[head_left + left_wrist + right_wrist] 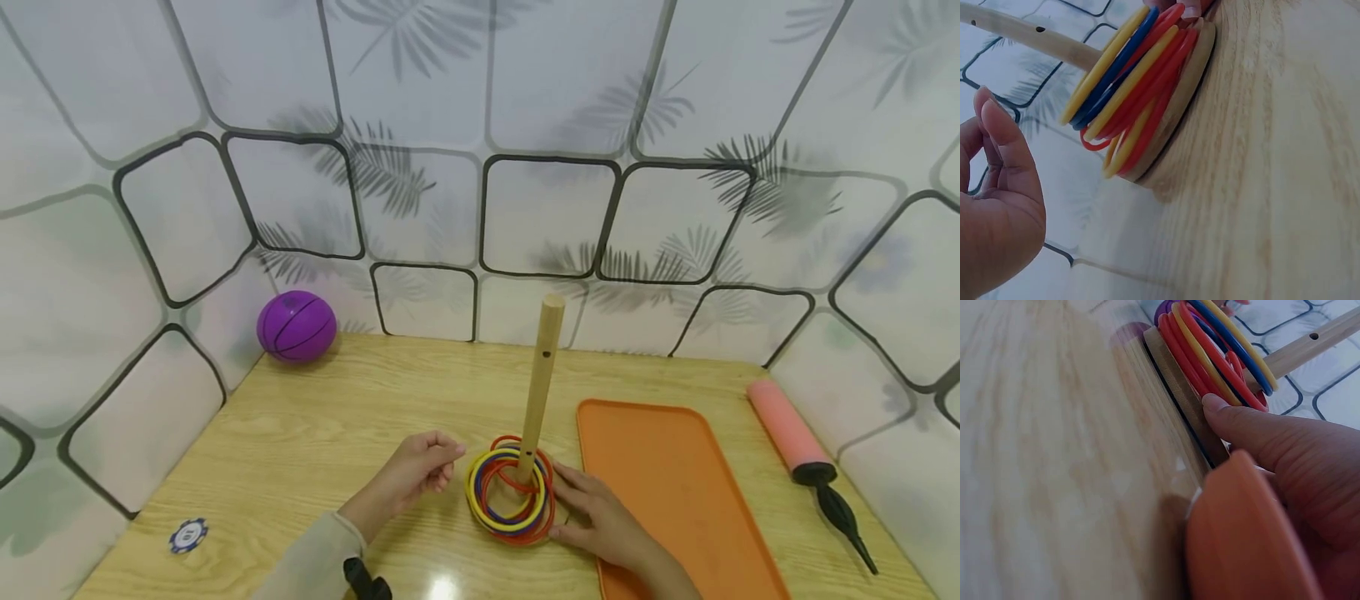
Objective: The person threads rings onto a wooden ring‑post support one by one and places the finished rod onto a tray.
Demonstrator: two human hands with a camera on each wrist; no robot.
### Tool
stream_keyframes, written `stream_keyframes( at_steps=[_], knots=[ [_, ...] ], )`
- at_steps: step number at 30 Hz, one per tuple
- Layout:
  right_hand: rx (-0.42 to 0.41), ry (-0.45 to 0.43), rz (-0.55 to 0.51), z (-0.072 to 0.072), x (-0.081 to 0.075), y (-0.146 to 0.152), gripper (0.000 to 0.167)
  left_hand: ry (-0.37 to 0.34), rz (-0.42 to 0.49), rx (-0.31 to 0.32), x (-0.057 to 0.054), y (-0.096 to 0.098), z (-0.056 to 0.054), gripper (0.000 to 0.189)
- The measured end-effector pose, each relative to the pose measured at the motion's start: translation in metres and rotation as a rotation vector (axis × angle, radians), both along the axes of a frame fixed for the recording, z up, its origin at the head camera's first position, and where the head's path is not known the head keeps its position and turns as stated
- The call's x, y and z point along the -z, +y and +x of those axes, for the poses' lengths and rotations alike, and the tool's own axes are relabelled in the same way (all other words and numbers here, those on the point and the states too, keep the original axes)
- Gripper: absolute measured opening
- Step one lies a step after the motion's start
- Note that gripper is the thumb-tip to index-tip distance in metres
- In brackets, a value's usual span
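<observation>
A wooden ring-toss peg (540, 375) rises from a round wooden base (1179, 106). Red, yellow and blue rings (474, 492) lie stacked unevenly around its foot. The right hand (603, 517) is at the stack's right side, its thumb (1235, 422) and extended fingers touching the edge of the rings and base. Some of those fingers are hidden behind the stack in the right wrist view. Left of the rings, the left hand (420, 467) hovers apart from them with loosely curled fingers and holds nothing; its thumb is close to the fingertips (997, 119).
An orange tray (660, 467) lies right of the peg, partly beneath the right forearm. Farther right is a pink hand pump (787, 425) with a black nozzle. A purple ball (297, 327) sits back left, and a blue-white chip (188, 536) front left. Patterned cloth (420, 208) walls the table.
</observation>
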State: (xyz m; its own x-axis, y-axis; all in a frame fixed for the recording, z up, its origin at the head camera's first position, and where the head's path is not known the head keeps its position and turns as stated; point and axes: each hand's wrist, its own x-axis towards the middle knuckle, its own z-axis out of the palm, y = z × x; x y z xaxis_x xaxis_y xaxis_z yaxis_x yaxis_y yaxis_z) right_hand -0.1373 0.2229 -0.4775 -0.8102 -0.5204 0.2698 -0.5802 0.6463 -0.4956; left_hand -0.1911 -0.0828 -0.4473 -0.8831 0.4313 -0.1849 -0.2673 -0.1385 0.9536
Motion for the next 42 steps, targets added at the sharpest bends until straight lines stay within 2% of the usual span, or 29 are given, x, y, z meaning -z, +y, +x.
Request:
stream_keyframes(
  at_steps=[5, 13, 19, 23, 28, 30, 33, 37, 40, 42],
  knots=[
    [0.0, 0.001, 0.012, -0.001, 0.001, 0.003, 0.064, 0.085, -0.05, 0.02, -0.011, 0.007, 0.002, 0.017],
    [-0.016, 0.002, 0.028, -0.002, -0.002, 0.006, 0.064, 0.314, -0.123, 0.067, -0.038, 0.028, 0.002, 0.029],
    [0.0, -0.016, 0.007, 0.002, -0.01, 0.013, 0.056, 0.418, -0.141, 0.055, -0.054, 0.05, 0.001, 0.032],
    [0.044, 0.015, -0.018, 0.003, -0.016, 0.024, 0.051, 0.433, -0.125, 0.03, -0.059, 0.063, -0.002, 0.04],
    [0.199, 0.024, -0.041, 0.004, -0.026, 0.049, 0.048, 0.44, -0.117, 0.018, -0.06, 0.075, -0.004, 0.041],
    [0.281, 0.004, -0.044, 0.005, -0.029, 0.063, 0.047, 0.437, -0.116, 0.027, -0.061, 0.078, -0.004, 0.038],
    [0.358, 0.018, -0.063, 0.006, -0.028, 0.09, 0.044, 0.422, -0.117, 0.041, -0.061, 0.079, -0.003, 0.034],
    [0.477, 0.045, -0.029, 0.012, -0.025, 0.127, 0.046, 0.369, -0.124, 0.062, -0.06, 0.079, 0.0, 0.032],
    [0.561, 0.011, 0.016, 0.017, -0.027, 0.153, 0.048, 0.336, -0.109, 0.075, -0.058, 0.078, 0.001, 0.032],
    [0.59, 0.013, 0.029, 0.018, -0.027, 0.169, 0.048, 0.34, -0.095, 0.073, -0.057, 0.079, 0.001, 0.031]
  ],
)
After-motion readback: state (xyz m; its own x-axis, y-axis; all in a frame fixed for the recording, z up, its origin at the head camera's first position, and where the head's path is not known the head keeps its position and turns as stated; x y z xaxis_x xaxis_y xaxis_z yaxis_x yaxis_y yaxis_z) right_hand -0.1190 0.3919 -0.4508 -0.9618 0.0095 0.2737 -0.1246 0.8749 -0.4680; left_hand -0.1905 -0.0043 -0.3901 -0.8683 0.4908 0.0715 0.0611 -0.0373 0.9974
